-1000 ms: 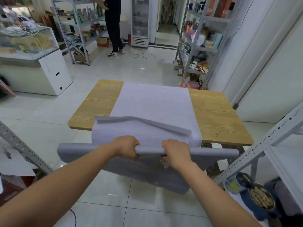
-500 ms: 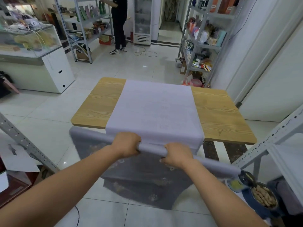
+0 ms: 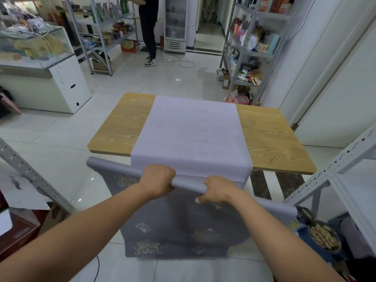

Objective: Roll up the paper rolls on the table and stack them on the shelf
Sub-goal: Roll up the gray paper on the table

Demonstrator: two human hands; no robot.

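Observation:
A long grey paper roll [image 3: 187, 185] hangs in the air in front of the wooden table [image 3: 270, 139], slanting down to the right. My left hand [image 3: 157, 181] and my right hand [image 3: 215, 190] both grip its rolled core near the middle. Its loose sheet [image 3: 175, 226], grey with gold ornaments, hangs down from the core toward the floor. A pale lilac sheet [image 3: 193, 135] lies flat along the middle of the table and droops over the near edge. A grey metal shelf [image 3: 337, 163] stands at my right.
A tin of nuts [image 3: 323, 237] sits low on the right shelf. Another metal upright [image 3: 30, 174] slants at my left. A person [image 3: 149, 27] stands at far shelving, with a glass counter [image 3: 40, 64] at the left and a stocked rack [image 3: 248, 51] behind the table.
The folded flap that lay on the table has come off it; the grey sheet now hangs straight down. The roll has tilted, right end lower, and the view has moved closer to the table.

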